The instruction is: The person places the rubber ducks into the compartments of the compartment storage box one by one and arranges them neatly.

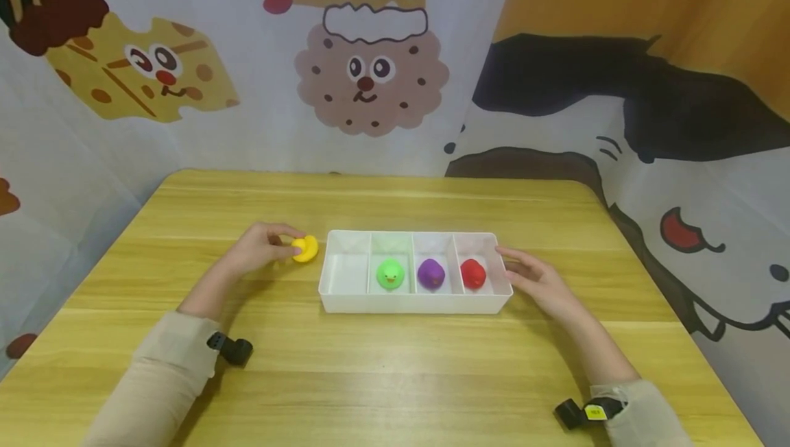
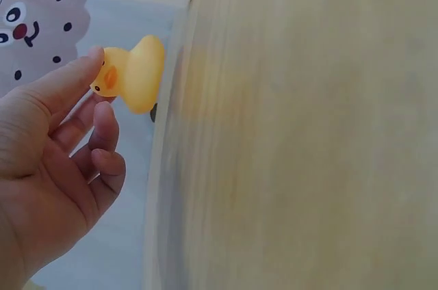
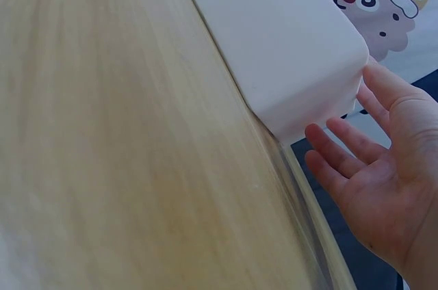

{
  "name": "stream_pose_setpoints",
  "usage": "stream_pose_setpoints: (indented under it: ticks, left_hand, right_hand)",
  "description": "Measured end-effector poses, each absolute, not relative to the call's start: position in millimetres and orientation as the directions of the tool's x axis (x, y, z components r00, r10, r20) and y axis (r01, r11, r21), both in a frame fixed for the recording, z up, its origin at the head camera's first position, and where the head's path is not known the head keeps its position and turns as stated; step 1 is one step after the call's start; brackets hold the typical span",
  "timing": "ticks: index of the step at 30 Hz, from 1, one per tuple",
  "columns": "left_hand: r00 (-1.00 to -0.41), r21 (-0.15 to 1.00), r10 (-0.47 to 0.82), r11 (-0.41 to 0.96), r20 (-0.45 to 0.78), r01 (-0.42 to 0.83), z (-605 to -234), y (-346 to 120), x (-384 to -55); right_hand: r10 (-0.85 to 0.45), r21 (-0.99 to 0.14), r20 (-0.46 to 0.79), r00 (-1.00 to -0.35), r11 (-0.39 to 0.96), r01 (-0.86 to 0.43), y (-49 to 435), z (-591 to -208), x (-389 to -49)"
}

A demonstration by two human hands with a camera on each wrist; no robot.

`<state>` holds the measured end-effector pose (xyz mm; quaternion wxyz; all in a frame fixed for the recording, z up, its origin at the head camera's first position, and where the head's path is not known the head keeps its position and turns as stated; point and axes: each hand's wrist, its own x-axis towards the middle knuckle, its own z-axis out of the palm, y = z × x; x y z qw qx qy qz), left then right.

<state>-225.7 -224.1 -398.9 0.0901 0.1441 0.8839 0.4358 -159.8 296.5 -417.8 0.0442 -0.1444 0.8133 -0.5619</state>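
Note:
A yellow rubber duck (image 1: 305, 249) is pinched by its head between the thumb and fingers of my left hand (image 1: 267, 248), just left of the white divided box (image 1: 413, 304). The left wrist view shows the duck's (image 2: 140, 74) orange beak and its body facing the tabletop. At the box's right end, my right hand (image 1: 543, 282) touches the end wall with loosely spread fingers. Inside the box a green duck (image 1: 390, 274), a purple duck (image 1: 431, 273) and a red duck (image 1: 473, 273) each sit in their own compartment; the leftmost compartment holds nothing.
The box stands on a wooden table (image 1: 382, 378), whose back edge meets a cloth (image 1: 247, 145) printed with cartoon figures. Small black devices are strapped at the left wrist (image 1: 231, 349) and the right wrist (image 1: 589, 413).

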Motion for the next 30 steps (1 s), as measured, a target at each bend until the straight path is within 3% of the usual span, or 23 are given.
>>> stream_pose_setpoints:
  ticks: [30]
  left_hand:
    - [-0.969,0.837,0.202,0.498,0.14,0.225,-368.1,-206.9,-189.3]
  right_hand:
    - [-0.288,-0.93,0.102,-0.952,0.312,-0.194,295.9,-420.3,-161.5]
